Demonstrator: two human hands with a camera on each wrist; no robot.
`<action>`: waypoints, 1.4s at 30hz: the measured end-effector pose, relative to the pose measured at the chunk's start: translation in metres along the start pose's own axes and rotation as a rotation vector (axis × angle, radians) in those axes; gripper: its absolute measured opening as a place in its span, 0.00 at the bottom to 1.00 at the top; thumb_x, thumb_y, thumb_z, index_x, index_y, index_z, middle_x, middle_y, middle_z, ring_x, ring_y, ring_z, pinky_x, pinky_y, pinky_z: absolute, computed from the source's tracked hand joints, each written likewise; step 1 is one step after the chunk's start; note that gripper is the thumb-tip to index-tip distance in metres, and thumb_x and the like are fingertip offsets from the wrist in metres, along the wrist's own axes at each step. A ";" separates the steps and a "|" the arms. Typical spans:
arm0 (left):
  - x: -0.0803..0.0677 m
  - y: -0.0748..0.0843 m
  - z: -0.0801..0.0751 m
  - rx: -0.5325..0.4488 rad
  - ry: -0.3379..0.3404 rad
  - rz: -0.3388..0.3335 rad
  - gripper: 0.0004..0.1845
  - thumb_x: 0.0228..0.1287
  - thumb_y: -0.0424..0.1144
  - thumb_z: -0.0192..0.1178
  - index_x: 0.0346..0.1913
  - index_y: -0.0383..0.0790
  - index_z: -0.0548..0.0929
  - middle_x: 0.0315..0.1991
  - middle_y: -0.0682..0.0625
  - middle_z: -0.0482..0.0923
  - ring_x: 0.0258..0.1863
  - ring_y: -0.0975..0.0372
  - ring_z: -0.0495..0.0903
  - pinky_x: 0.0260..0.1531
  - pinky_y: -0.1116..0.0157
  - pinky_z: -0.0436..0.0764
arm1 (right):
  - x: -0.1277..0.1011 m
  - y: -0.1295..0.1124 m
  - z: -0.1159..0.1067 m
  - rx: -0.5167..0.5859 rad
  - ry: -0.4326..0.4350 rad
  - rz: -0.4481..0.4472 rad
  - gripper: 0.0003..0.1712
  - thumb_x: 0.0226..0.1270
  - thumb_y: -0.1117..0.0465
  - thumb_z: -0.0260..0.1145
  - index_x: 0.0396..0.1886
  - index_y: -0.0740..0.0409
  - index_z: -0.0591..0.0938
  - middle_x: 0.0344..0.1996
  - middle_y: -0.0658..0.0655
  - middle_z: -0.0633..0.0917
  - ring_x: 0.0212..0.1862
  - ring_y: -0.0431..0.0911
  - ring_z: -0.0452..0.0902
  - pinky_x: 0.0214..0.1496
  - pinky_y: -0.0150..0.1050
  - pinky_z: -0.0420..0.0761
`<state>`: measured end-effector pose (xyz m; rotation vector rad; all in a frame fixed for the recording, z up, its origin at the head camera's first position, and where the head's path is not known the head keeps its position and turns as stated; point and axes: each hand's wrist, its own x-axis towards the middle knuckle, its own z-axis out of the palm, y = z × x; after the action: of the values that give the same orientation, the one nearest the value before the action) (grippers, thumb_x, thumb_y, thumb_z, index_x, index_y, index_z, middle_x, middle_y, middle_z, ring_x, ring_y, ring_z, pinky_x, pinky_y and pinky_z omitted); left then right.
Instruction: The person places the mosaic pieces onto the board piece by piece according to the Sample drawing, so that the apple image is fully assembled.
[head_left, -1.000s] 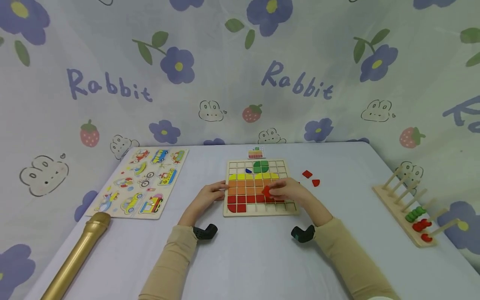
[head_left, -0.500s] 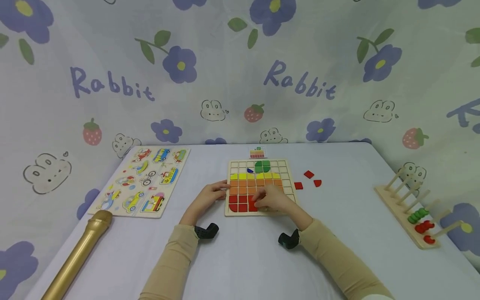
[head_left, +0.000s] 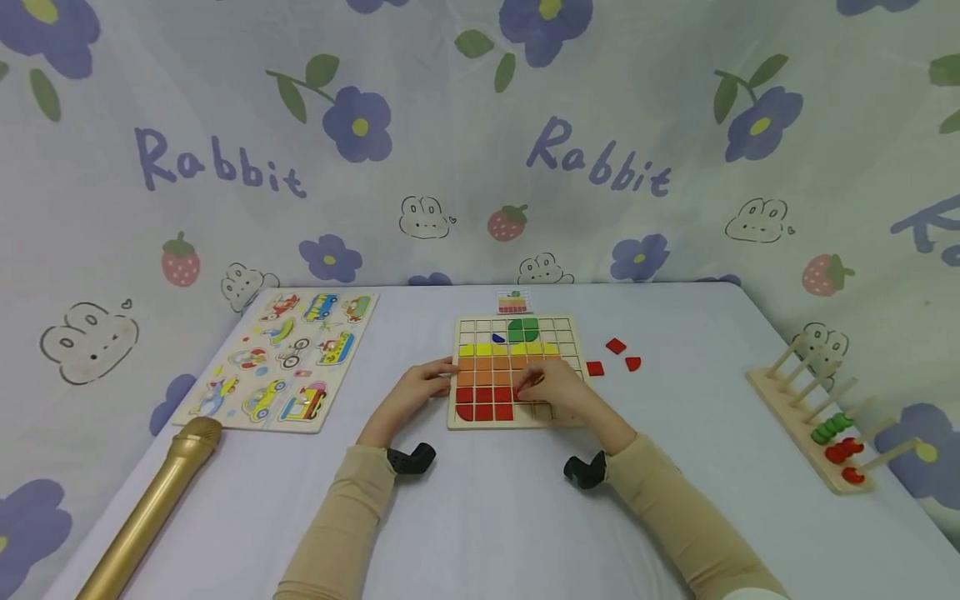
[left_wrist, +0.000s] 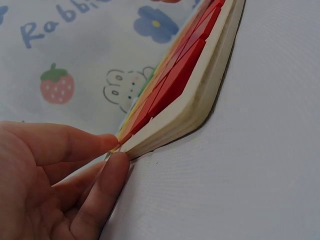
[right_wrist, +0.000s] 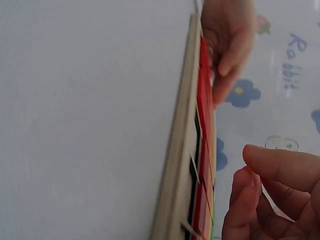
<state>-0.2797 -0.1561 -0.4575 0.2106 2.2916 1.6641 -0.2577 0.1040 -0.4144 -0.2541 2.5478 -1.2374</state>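
A square wooden grid board lies on the table, filled partly with green, blue, yellow, orange and red tiles. At its left edge my left hand pinches the frame between thumb and finger. My right hand hovers above the board's lower right part, its fingers loosely bent. In the right wrist view, I see nothing between those fingertips. A red tile sits in the third cell of the nearest row. My right hand hides some cells of the red and orange rows.
Loose red tiles lie right of the board. A small pattern card stands behind it. On the left are a vehicle puzzle board and a gold microphone. A peg rack with red and green pieces stands at the right.
My right hand has carried a red tile down to the nearest row, let go of it, and drawn back slightly up and right. My left hand has stayed at the board's left edge.
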 end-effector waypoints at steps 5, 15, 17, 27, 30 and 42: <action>0.000 0.001 0.000 0.004 -0.004 0.006 0.19 0.62 0.32 0.51 0.56 0.32 0.76 0.68 0.46 0.60 0.60 0.54 0.68 0.50 0.63 0.74 | -0.001 0.021 -0.041 -0.002 0.121 0.026 0.11 0.56 0.63 0.67 0.40 0.61 0.82 0.35 0.56 0.80 0.38 0.48 0.73 0.38 0.37 0.74; -0.001 -0.002 0.002 0.040 0.012 -0.009 0.19 0.64 0.33 0.51 0.57 0.35 0.77 0.68 0.47 0.60 0.59 0.55 0.69 0.49 0.63 0.74 | -0.006 0.071 -0.082 0.118 0.207 0.124 0.19 0.57 0.68 0.63 0.49 0.69 0.78 0.37 0.59 0.79 0.32 0.42 0.72 0.35 0.35 0.74; -0.001 -0.003 0.002 0.038 0.011 -0.008 0.19 0.64 0.33 0.51 0.56 0.35 0.77 0.68 0.47 0.60 0.59 0.55 0.70 0.50 0.62 0.74 | -0.005 0.078 -0.082 0.127 0.202 0.136 0.20 0.56 0.68 0.64 0.50 0.70 0.77 0.38 0.60 0.79 0.33 0.42 0.72 0.35 0.33 0.74; -0.001 -0.001 0.003 0.018 0.017 -0.025 0.18 0.64 0.33 0.52 0.56 0.36 0.77 0.68 0.48 0.60 0.59 0.55 0.70 0.51 0.61 0.73 | -0.004 0.083 -0.081 -0.035 0.182 0.161 0.24 0.54 0.66 0.67 0.53 0.65 0.78 0.35 0.59 0.73 0.35 0.47 0.66 0.33 0.35 0.69; 0.000 0.000 0.003 0.019 0.020 -0.022 0.18 0.64 0.33 0.52 0.57 0.35 0.77 0.69 0.47 0.59 0.61 0.54 0.67 0.51 0.61 0.73 | -0.005 0.081 -0.080 -0.102 0.186 0.129 0.21 0.52 0.66 0.67 0.49 0.66 0.78 0.38 0.62 0.74 0.39 0.51 0.68 0.36 0.38 0.69; -0.001 0.000 0.002 0.020 0.010 -0.015 0.19 0.64 0.33 0.51 0.57 0.34 0.77 0.68 0.47 0.60 0.60 0.54 0.68 0.51 0.62 0.73 | -0.008 0.072 -0.079 0.168 0.206 0.119 0.17 0.60 0.64 0.62 0.46 0.70 0.74 0.34 0.57 0.78 0.30 0.42 0.70 0.32 0.35 0.70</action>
<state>-0.2778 -0.1546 -0.4577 0.1896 2.3119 1.6390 -0.2787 0.2083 -0.4237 0.0651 2.5621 -1.4890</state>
